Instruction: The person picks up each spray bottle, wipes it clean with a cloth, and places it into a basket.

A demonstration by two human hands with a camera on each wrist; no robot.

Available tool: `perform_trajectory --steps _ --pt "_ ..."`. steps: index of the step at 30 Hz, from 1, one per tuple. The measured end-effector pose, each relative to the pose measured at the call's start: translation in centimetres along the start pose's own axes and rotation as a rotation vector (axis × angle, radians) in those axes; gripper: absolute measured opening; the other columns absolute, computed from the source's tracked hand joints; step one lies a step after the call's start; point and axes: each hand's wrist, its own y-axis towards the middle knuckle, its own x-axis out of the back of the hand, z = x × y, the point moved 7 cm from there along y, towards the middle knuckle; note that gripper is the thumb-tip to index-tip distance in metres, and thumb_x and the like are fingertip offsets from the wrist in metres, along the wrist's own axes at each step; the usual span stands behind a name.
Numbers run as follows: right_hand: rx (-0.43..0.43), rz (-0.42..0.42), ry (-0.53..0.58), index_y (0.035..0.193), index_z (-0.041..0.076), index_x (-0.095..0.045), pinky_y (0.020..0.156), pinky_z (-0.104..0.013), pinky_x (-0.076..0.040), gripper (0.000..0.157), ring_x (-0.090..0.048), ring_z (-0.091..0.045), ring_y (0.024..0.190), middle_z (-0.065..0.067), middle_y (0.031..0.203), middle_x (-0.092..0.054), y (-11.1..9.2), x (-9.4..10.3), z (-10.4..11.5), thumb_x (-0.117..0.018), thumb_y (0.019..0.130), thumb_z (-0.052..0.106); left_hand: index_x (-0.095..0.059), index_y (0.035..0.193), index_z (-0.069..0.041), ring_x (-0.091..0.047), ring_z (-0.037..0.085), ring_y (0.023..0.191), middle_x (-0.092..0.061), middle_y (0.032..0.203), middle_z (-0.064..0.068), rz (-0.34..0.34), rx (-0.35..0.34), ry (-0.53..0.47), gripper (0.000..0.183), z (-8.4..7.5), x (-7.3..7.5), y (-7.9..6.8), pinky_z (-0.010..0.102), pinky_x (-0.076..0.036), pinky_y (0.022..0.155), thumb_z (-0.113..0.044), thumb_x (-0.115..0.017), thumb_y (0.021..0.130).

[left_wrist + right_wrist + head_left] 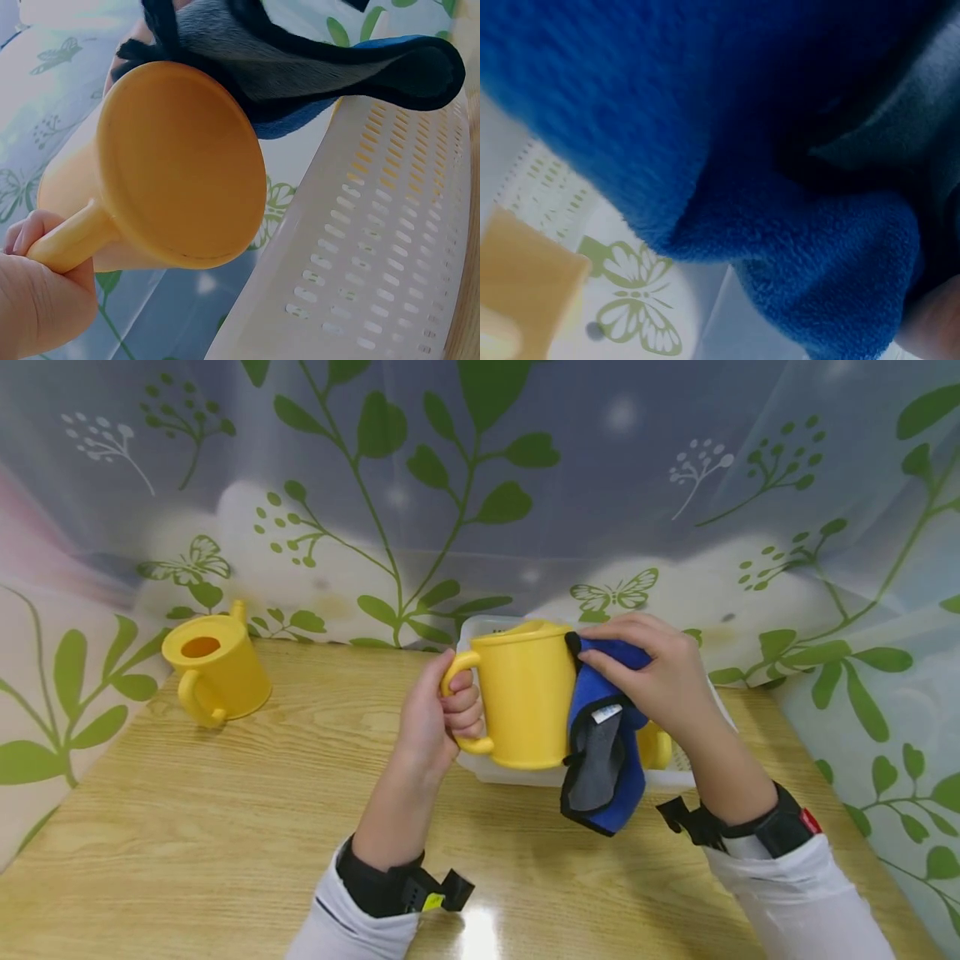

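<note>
- Held a yellow jug [525, 702] by its handle in the left hand [438, 714], with fingers folded all the way round the grip.
- Held that jug in the air, nearly upright, in front of and partly over a white basket [495, 772] in the head view.
- Pinched a blue cloth [633, 781] between thumb and fingers of the right hand [663, 668], with the thumb bent only a little and the fingers reaching forward toward the jug's upper side.
- Had the cloth against the jug on the side opposite the handle, with its lower part hanging free in folds.
- Saw black edging, a grey inner face and a small white tag [607, 713] on the cloth.
- Saw the jug's flat round base turned toward the left wrist camera, with the cloth across its upper edge and the slotted basket wall alongside.
- Saw mostly blue pile in the right wrist view, with a little of a finger at the lower right edge.
- Noticed a yellow object [656, 747] inside the basket, behind the cloth; could not make out its full form.
- Found a yellow can [238, 672] upright at the far left of the wood-grained surface [247, 827], well apart from the basket, with a round top opening and a handle turned toward the near side.
- Wore black wristbands [371, 878] and white sleeves [806, 902] on both arms.
- Saw a curtain [615, 485] printed with green leaves and butterflies behind the surface.
</note>
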Motion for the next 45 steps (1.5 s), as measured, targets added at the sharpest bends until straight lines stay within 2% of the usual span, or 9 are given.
perform_trajectory --steps 3,6,10,21,30,34,37,40,45 --pt "-0.052 -0.001 -0.021 0.098 0.012 -0.069 0.083 -0.040 -0.047 0.022 -0.058 -0.018 0.093 -0.009 0.096 -0.066 0.4 0.2 -0.4 -0.072 0.077 0.009 -0.028 0.058 -0.020 -0.013 0.005 0.040 -0.026 0.041 -0.015 0.007 0.005 0.005 0.042 0.1 -0.1 -0.1 0.021 -0.008 0.042 -0.033 -0.027 0.098" --pt "-0.056 0.006 -0.041 0.097 0.012 -0.069 0.084 -0.041 -0.047 0.021 -0.058 -0.018 0.093 -0.009 0.096 -0.066 0.7 0.3 -0.5 -0.072 0.077 0.010 -0.029 0.058 -0.020 -0.013 0.005 0.040 -0.026 0.040 -0.014 0.003 0.006 0.004 0.042 0.1 -0.1 -0.1 0.020 -0.008 0.042 -0.033 -0.027 0.098" --pt "0.002 0.017 -0.045 0.096 0.011 -0.069 0.083 -0.039 -0.048 0.022 -0.058 -0.018 0.092 -0.008 0.094 -0.067 0.5 0.1 -0.1 -0.073 0.075 0.008 -0.029 0.058 -0.021 -0.013 0.004 0.039 -0.027 0.040 -0.015 -0.008 -0.001 -0.009 0.042 0.0 0.1 0.0 0.020 -0.007 0.043 -0.033 -0.027 0.098" --pt "0.140 0.095 0.050 0.093 0.010 -0.069 0.079 -0.028 -0.048 0.027 -0.059 -0.016 0.090 -0.006 0.089 -0.069 -1.4 -1.3 0.7 -0.076 0.068 0.001 -0.030 0.056 -0.022 -0.012 0.005 0.040 -0.027 0.039 -0.015 -0.054 -0.061 -0.033 0.043 -0.9 1.0 0.0 0.021 -0.006 0.044 -0.034 -0.030 0.097" --pt "0.191 0.227 0.111 0.093 0.014 -0.069 0.076 -0.024 -0.048 0.030 -0.057 -0.012 0.089 -0.003 0.090 -0.067 -3.3 -1.9 0.8 -0.073 0.068 -0.003 -0.030 0.055 -0.022 -0.013 0.004 0.038 -0.027 0.039 -0.015 -0.051 -0.107 -0.032 0.044 -1.8 1.3 0.0 0.021 -0.006 0.042 -0.033 -0.028 0.097" --pt "0.175 0.260 0.124 0.094 0.015 -0.069 0.078 -0.023 -0.047 0.031 -0.057 -0.012 0.090 -0.001 0.092 -0.066 -3.7 -1.9 0.6 -0.073 0.069 -0.002 -0.030 0.054 -0.022 -0.013 0.004 0.038 -0.027 0.039 -0.015 -0.042 -0.111 -0.025 0.044 -1.9 1.2 0.0 0.021 -0.006 0.042 -0.033 -0.029 0.097" --pt "0.159 0.237 0.119 0.095 0.014 -0.069 0.079 -0.022 -0.046 0.031 -0.057 -0.012 0.090 -0.002 0.092 -0.066 -3.7 -1.7 0.4 -0.074 0.069 -0.001 -0.029 0.054 -0.022 -0.013 0.004 0.038 -0.028 0.038 -0.015 -0.046 -0.099 -0.028 0.044 -1.7 1.1 0.0 0.021 -0.006 0.042 -0.033 -0.029 0.097" --pt "0.138 0.163 0.094 0.094 0.011 -0.068 0.079 -0.022 -0.046 0.030 -0.057 -0.013 0.090 -0.003 0.091 -0.066 -3.4 -1.5 0.5 -0.074 0.068 -0.003 -0.029 0.054 -0.022 -0.013 0.004 0.038 -0.028 0.038 -0.015 -0.050 -0.083 -0.038 0.044 -1.4 1.0 0.0 0.021 -0.006 0.043 -0.033 -0.029 0.097" --pt "0.022 0.044 -0.006 0.095 0.009 -0.068 0.077 -0.030 -0.048 0.025 -0.057 -0.015 0.089 -0.006 0.091 -0.066 -2.7 -1.2 0.5 -0.073 0.072 0.001 -0.030 0.054 -0.022 -0.013 0.004 0.038 -0.028 0.038 -0.015 -0.029 -0.065 -0.044 0.045 -1.0 0.7 0.0 0.021 -0.007 0.043 -0.032 -0.028 0.098"
